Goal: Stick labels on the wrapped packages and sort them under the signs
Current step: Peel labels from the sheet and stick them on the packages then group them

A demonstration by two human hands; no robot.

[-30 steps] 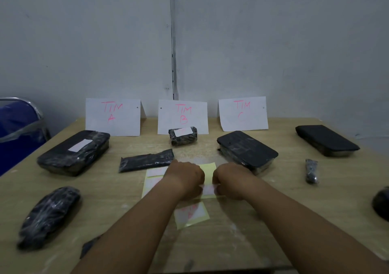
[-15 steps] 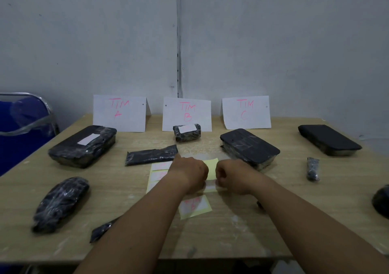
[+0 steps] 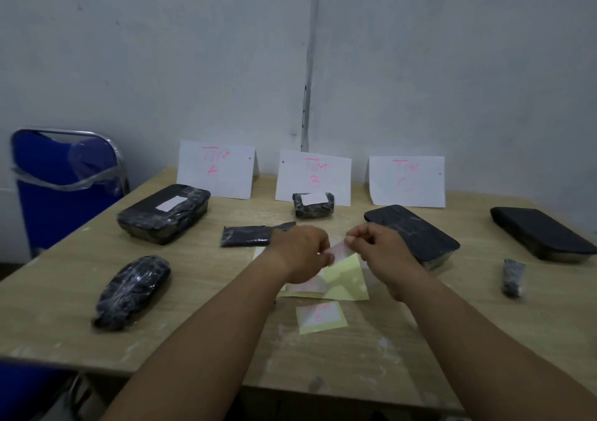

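— Where is the label (image 3: 338, 252) now?
— Centre of the frame, just above the tabletop (image 3: 371, 356), half lifted off its yellow sheet (image 3: 347, 283). The right grip (image 3: 382, 252) pinches the label's upper corner. The left grip (image 3: 298, 254) is curled down onto the sheet and seems to hold it, though its fingertips are hidden.
— How will it handle?
— Feather-light, floppy and tacky underneath, I'd judge. It could curl onto itself or cling to a finger. It is best held by one corner, sticky face away from skin, and drawn off low and slowly so it doesn't tear.
— What does it look like?
— A small pale rectangle with faint pink writing, too blurred to read. A cut piece (image 3: 319, 318) just below the sheet shows a pink B.
— And the packages?
— Black, film-wrapped, glossy. The big package (image 3: 145, 223) under sign A (image 3: 215, 170), left of centre, and the small package (image 3: 311, 212) under sign B (image 3: 313, 178) carry white labels. The tray (image 3: 412, 236) below sign C (image 3: 407, 181), just right of the right grip, shows none.
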